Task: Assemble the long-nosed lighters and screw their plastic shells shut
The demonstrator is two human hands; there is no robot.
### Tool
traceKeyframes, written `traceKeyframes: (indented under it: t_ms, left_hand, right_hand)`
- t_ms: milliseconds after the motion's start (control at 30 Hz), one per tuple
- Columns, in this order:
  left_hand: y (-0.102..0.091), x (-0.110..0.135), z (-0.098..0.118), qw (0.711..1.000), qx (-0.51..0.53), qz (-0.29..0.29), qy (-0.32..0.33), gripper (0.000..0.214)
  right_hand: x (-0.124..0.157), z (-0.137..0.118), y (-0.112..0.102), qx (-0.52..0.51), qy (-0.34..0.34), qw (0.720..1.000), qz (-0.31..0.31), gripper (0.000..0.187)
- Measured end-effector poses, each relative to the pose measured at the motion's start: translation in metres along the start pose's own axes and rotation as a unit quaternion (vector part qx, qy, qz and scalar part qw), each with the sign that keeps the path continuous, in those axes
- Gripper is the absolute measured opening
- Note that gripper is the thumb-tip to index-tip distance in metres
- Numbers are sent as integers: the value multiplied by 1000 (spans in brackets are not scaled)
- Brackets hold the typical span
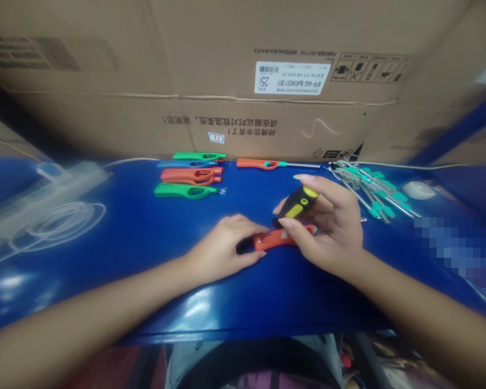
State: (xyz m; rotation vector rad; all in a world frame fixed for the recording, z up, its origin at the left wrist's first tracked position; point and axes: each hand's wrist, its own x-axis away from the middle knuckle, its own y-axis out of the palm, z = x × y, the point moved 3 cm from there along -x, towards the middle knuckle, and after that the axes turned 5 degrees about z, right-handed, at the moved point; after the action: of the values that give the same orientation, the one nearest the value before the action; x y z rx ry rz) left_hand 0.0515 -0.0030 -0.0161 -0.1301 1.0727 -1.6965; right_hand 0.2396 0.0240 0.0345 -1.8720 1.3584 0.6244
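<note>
Screwdriver (297,209) Held Over Orange Lighter (272,239) at Blue Table (146,232)

A person leans both bare forearms across the blue table. The left hand (222,246) pinches the near-left end of the lighter between thumb and fingers, the body lying on its side at the table's middle. The right hand (336,232) grips the black-and-yellow screwdriver, its handle tilted and its lower end down toward the lighter; the fingers hide whether the tip touches. A bit of teal shows at the lighter's right end, beside the right hand.

Beyond the left hand, green, blue and orange handles (174,191) lie side by side, with fine wires (223,190) at the end of the nearest green one. To their right rests a second orange lighter (251,163), fitted with a metal rod. Behind the right hand sits a pile of rods (383,197) with teal collars, near a white round object (419,190). A coiled white cable (71,221) lies at far left; printed cardboard (137,70) rises at the back.
</note>
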Motion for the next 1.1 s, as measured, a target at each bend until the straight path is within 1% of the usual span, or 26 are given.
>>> traceKeyframes:
  t_ms: [133,300,433,733,933,1000,1100]
  left_hand:
    - [0,-1,1,1000,7,-5,0,35]
    - [-1,0,0,1000,6,-13,-3,35]
    - [-1,1,0,1000,8,-13,-3,35]
    - [-1,-1,1,1000,13,-14,-8,34]
    - [-1,-1,2,999,21,-22,-12,34]
    - [-1,-1,3,1000,21,-21,-11,34]
    - [-1,-1,3,1000,23,-14,-6,32]
  right_hand:
    - [0,1,1,-5,-5,1000,-3,66]
    - [2,5,3,-2,-52,999,1,69]
    - [3,7,3,0,-64,998,-5,73]
    - [1,7,3,12,-41,999,-24,70]
    - [0,6,6,29,-8,995,-93,80]
    - [0,6,6,30,-9,994,-104,80]
    - [1,7,7,40,-24,994,-102,80]
